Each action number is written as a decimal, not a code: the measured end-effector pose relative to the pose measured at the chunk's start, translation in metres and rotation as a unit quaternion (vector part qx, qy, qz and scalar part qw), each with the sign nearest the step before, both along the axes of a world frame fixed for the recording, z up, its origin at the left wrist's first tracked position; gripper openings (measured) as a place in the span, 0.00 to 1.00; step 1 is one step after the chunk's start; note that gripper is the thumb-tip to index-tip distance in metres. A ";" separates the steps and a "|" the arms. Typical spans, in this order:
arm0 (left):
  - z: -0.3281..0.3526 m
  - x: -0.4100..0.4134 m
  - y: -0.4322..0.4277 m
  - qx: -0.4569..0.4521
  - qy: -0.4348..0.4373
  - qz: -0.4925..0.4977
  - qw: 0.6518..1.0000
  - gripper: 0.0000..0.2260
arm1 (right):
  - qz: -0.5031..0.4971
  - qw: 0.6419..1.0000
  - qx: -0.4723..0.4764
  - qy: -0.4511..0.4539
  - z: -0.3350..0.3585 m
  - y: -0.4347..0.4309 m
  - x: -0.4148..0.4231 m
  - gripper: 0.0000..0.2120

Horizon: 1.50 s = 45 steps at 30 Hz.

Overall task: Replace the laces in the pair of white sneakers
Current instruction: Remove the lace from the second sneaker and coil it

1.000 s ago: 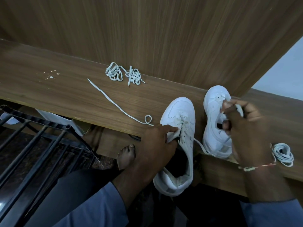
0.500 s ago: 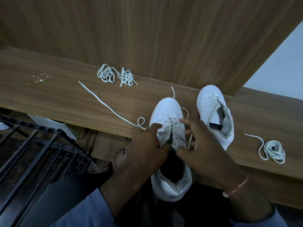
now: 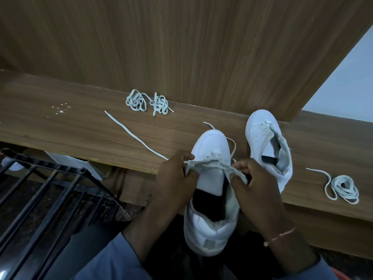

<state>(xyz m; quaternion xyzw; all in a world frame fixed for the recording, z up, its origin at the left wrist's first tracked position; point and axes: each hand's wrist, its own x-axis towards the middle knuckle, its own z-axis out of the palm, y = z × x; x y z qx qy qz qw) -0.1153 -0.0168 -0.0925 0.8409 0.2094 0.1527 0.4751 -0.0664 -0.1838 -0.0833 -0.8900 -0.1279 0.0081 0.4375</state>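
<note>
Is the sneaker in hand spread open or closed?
Spread open: left hand and right hand pull flaps of the sneaker apart, baring its tongue.

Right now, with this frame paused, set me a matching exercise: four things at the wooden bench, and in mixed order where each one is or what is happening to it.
Things
1. near sneaker
2. far sneaker
3. coiled lace
4. tangled laces

Places or states
A. by the back panel, left of both sneakers
B. gripped at its opening by the left hand and the right hand
C. alone at the right end of the bench
D. standing on the bench, no hand on it

Pairs: 1-B, 2-D, 3-C, 4-A
</note>
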 end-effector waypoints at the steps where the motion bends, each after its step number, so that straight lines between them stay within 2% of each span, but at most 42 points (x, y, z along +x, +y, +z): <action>1: -0.001 -0.001 0.003 -0.003 0.003 0.001 1.000 0.11 | 0.006 1.000 0.003 0.002 -0.001 0.002 -0.003 0.09; 5: -0.004 -0.009 0.001 0.042 0.010 -0.027 0.999 0.13 | 0.030 1.000 -0.002 0.002 -0.007 0.007 -0.012 0.08; 8: -0.001 -0.004 -0.006 0.138 -0.057 -0.058 0.987 0.17 | 0.030 1.000 0.004 -0.003 -0.009 0.010 -0.011 0.09; 10: -0.001 0.004 -0.013 0.186 -0.081 -0.081 0.976 0.15 | 0.027 1.000 0.014 0.007 -0.009 0.011 -0.009 0.07; 14: 0.002 0.022 -0.031 0.294 -0.022 -0.102 0.950 0.06 | 0.026 0.999 0.020 0.014 -0.006 0.010 -0.007 0.05; 17: 0.005 0.031 -0.032 0.319 0.009 -0.096 0.943 0.04 | 0.026 0.999 0.026 0.017 -0.007 0.009 -0.007 0.06; 22: -0.004 0.026 -0.029 0.251 -0.034 -0.098 0.963 0.03 | 0.024 0.999 0.024 0.006 -0.009 0.010 -0.005 0.05; 23: -0.005 0.024 -0.029 0.204 -0.047 -0.074 0.975 0.03 | 0.026 0.999 0.020 0.007 -0.009 0.010 -0.004 0.05; 25: -0.004 0.025 -0.026 0.047 -0.062 0.016 0.997 0.04 | 0.025 0.999 0.019 0.011 -0.011 0.009 -0.002 0.06; 27: -0.003 0.030 -0.021 -0.086 -0.044 0.087 0.991 0.06 | 0.021 1.000 0.021 0.009 -0.012 0.009 0.000 0.06; 28: -0.003 0.030 -0.020 -0.102 -0.041 0.085 0.990 0.06 | 0.020 1.000 0.019 0.007 -0.012 0.010 0.000 0.06; 29: -0.005 0.029 -0.020 -0.080 -0.049 0.055 0.994 0.06 | 0.018 1.000 0.016 0.005 -0.012 0.010 0.000 0.07; 31: -0.011 0.027 -0.021 0.049 -0.071 -0.042 0.995 0.11 | 0.017 1.000 0.012 0.003 -0.012 0.011 -0.001 0.07; 33: -0.016 0.027 -0.022 0.180 -0.074 -0.108 0.975 0.11 | 0.019 1.000 0.005 0.004 -0.012 0.011 -0.002 0.06; 35: -0.016 0.028 -0.020 0.244 -0.075 -0.120 0.959 0.09 | 0.019 1.000 -0.006 0.001 -0.013 0.011 -0.002 0.06; 38: -0.014 0.028 -0.015 0.281 -0.101 -0.121 0.947 0.10 | 0.012 1.000 -0.008 0.000 -0.013 0.012 -0.001 0.05; 40: -0.012 0.026 -0.015 0.254 -0.114 -0.117 0.953 0.09 | 0.010 1.000 -0.002 0.006 -0.012 0.012 -0.001 0.05; 41: -0.009 0.026 -0.016 0.205 -0.115 -0.097 0.967 0.07 | 0.009 1.000 0.001 0.009 -0.012 0.012 -0.002 0.05; 43: -0.005 0.027 -0.015 0.048 -0.114 0.004 0.992 0.06 | 0.011 1.000 0.010 0.013 -0.012 0.012 -0.002 0.05; 45: -0.004 0.032 -0.006 -0.097 -0.109 0.108 0.983 0.04 | 0.011 1.000 0.017 0.014 -0.012 0.012 -0.002 0.06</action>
